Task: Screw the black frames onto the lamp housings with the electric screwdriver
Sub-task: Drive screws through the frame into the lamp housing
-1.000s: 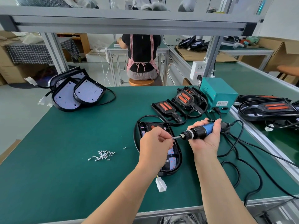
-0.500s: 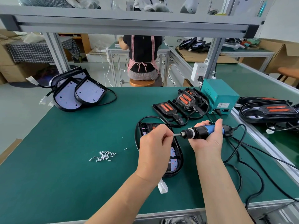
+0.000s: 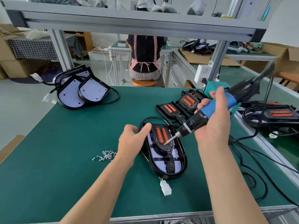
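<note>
Right hand (image 3: 215, 126) — gripped screwdriver (image 3: 216, 108), tip on frame (image 3: 169, 147)

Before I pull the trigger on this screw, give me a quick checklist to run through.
1. Right hand grips the electric screwdriver: ok.
2. Bit tip meets the black frame just below its orange strips: ok. Seated in a hole: cannot tell.
3. Driver square to the frame: not ok, it leans steeply.
4. Left hand steadies the lamp housing: cannot tell, fingers are loose at its left rim.
5. Spare screws on the green mat within sight: ok.
</note>
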### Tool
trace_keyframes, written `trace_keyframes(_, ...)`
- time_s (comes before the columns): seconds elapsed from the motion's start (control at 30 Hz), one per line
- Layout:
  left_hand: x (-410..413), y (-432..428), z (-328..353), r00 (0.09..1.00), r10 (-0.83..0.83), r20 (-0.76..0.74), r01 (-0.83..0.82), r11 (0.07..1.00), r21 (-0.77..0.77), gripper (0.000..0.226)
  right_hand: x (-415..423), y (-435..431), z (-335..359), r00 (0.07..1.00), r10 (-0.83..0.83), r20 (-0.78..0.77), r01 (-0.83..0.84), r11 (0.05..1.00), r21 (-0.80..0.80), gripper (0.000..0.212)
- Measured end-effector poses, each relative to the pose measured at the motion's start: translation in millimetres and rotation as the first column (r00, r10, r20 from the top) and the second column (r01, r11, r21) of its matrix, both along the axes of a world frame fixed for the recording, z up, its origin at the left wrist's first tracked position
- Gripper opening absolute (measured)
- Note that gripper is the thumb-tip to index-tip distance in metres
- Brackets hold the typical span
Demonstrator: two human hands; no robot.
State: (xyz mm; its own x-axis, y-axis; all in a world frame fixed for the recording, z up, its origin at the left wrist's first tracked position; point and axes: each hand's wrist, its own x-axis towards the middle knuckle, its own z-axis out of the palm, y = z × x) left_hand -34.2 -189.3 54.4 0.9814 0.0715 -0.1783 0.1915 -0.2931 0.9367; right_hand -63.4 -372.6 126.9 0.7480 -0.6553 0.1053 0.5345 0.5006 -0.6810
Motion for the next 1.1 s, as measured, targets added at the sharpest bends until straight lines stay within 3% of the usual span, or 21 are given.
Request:
trace_keyframes(0.07, 5, -6, -3, 0.989, -0.128, -0.076, 0.133, 0.989, 0.071, 0.073, 4, 11, 6, 1.000, 0.025, 0.012, -0.024, 0.992, -0.125, 0.023)
trace_keyframes(0.13, 8, -12, -6, 0.975, -0.209, -0.077, 0.219, 0.964, 0.152, 0.071, 6, 23, 10, 0.998, 0.067, 0.022, -0.061, 0.978, -0.202, 0.016)
trace_keyframes(0.33, 12, -12, -9, 0.955, -0.291, -0.053, 0.296, 0.938, 0.178, 0.066, 8, 50, 5, 0.995, 0.094, -0.039, -0.102, 0.901, -0.422, 0.023)
trace_keyframes(0.63, 9, -11, -1, 0.941, -0.335, -0.047, 0.337, 0.918, 0.210, 0.086, 10, 60, -3, 0.990, 0.127, -0.061, -0.141, 0.887, -0.440, 0.020)
trace_keyframes(0.97, 9, -12, 0, 0.942, -0.332, -0.048, 0.335, 0.916, 0.220, 0.087, 8, 60, -9, 0.986, 0.155, -0.060, -0.165, 0.882, -0.441, 0.014)
trace_keyframes(1.1, 9, -12, -1, 0.948, -0.314, -0.049, 0.316, 0.917, 0.243, 0.077, 9, 62, -10, 0.985, 0.160, -0.069, -0.174, 0.874, -0.454, 0.020)
